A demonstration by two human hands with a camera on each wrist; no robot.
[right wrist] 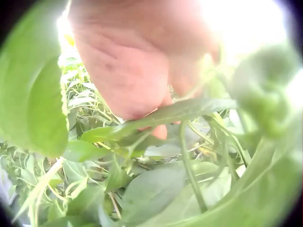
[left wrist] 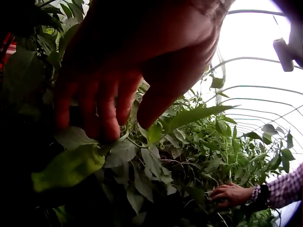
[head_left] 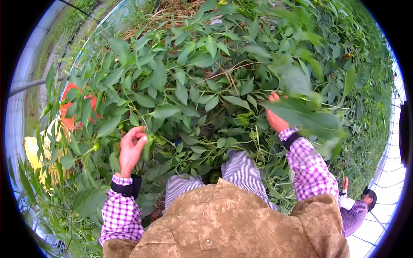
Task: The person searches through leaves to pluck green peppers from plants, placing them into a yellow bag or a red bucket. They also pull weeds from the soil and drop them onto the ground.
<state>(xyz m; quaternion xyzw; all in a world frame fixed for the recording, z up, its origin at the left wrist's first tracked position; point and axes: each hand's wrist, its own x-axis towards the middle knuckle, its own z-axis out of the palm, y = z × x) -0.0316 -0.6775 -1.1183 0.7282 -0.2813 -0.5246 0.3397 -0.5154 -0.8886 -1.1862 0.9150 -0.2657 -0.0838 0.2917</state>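
Observation:
Pepper plants point(head_left: 185, 92) with broad green leaves surround both hands. My left hand point(head_left: 131, 148) is at the left of the foliage, thumb and fingers apart. Beside its thumb hangs a green pepper point(left wrist: 68, 168), whose stem runs up between fingertips and thumb in the left wrist view. My right hand point(head_left: 276, 116) reaches into the leaves on the right, fingers extended and palm turned inward. A long leaf point(right wrist: 175, 112) covers part of its fingers in the right wrist view. Blurred leaves point(head_left: 309, 116) overlap that wrist in the head view.
A yellow bag-like thing point(head_left: 32, 155) and an orange-red one point(head_left: 71, 105) stand at the left behind leaves. Another person point(head_left: 357, 215) is at the right rear. Plants press close around the legs point(head_left: 245, 172). Tunnel hoops point(left wrist: 255, 87) arch overhead.

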